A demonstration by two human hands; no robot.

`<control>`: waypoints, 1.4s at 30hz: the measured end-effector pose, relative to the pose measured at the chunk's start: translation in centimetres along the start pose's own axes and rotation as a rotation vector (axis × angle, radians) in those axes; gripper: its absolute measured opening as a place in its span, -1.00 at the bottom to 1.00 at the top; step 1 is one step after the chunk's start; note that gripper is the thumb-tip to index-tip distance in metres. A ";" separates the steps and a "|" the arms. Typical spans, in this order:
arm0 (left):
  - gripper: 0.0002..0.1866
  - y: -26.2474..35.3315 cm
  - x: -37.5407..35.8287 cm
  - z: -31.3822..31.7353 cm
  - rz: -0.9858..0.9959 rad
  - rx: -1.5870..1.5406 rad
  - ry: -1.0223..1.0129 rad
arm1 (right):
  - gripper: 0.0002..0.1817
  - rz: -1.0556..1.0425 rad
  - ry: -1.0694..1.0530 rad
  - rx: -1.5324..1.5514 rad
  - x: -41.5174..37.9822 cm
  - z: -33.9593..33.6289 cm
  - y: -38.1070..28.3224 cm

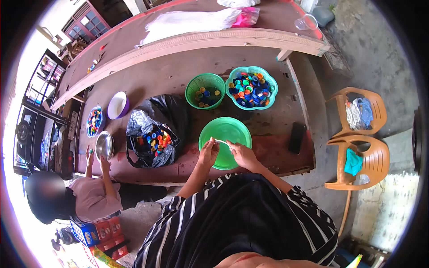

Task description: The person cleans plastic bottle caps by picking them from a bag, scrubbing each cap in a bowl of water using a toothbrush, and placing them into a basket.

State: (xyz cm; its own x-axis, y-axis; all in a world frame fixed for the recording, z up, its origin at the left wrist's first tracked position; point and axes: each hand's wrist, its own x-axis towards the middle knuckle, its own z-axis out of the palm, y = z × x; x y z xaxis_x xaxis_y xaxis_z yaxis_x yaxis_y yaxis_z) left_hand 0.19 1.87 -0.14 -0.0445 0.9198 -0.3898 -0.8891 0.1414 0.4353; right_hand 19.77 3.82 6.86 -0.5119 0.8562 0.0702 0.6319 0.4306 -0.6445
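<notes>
Over a green basin at the table's front, my left hand and my right hand face each other. A thin whitish item runs between them, pinched at its left end by my left fingers. Its right end lies at my right fingers, which are curled around it. Nothing else can be made out in either hand. Behind the basin are a green basket holding a few caps and a scalloped turquoise bowl full of coloured caps. An open black bag of caps lies to the left.
A co-worker sits at the left with both hands by a metal bowl. Beyond it are a purple bowl and a small basin of caps. A dark phone lies right; two chairs stand beyond.
</notes>
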 end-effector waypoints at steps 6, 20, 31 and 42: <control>-0.89 -0.6 0.6 -0.3 -0.023 0.009 -0.053 | -0.51 0.030 -0.014 -0.107 -0.4 -1.9 -1.1; -0.86 -0.2 0.1 0.2 0.002 0.174 0.038 | -0.45 0.107 -0.174 -0.498 2.3 -1.6 0.5; -0.86 -0.5 1.1 -0.5 0.057 0.192 0.085 | -0.44 0.054 -0.107 -0.217 1.2 -1.6 -0.3; -0.78 0.0 0.4 2.4 0.192 0.638 0.171 | -0.46 -0.022 -0.084 -0.451 3.0 -1.6 0.8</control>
State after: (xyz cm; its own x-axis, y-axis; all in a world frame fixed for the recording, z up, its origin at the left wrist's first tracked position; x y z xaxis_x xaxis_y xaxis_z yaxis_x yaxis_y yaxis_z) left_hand 1.28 3.06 1.62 -0.2922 0.8870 -0.3575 -0.4185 0.2176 0.8818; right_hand 19.68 7.19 7.77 -0.5615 0.8275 0.0057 0.8012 0.5453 -0.2465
